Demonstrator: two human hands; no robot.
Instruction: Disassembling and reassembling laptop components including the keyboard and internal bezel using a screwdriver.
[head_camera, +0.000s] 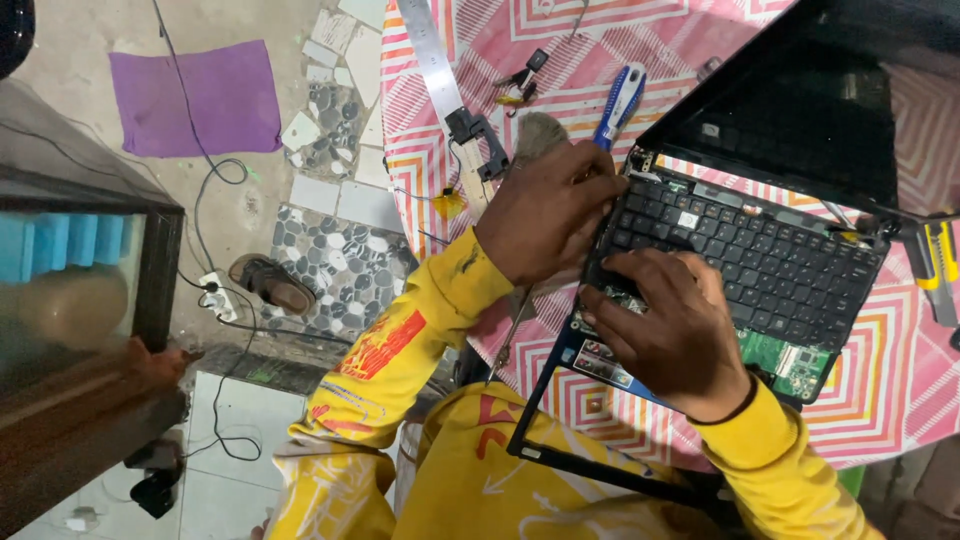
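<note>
A small black laptop (770, 120) lies open on a round table with a pink and white patterned cloth (900, 390). Its black keyboard (770, 265) sits loose over the base, with green circuit board (790, 360) showing at the near edge. My left hand (545, 210) grips the keyboard's left end, fingers curled over its far corner. My right hand (670, 325) presses down on the keyboard's near left part with fingers bent. Both arms wear yellow sleeves.
A blue and white screwdriver (620, 100), a metal ruler (435, 65), a brush (540, 130) and small black parts (480, 140) lie beyond my left hand. A yellow utility knife (935, 265) rests at the right. A black bezel frame (580, 460) leans near my lap. Floor cables, sandal, purple cloth left.
</note>
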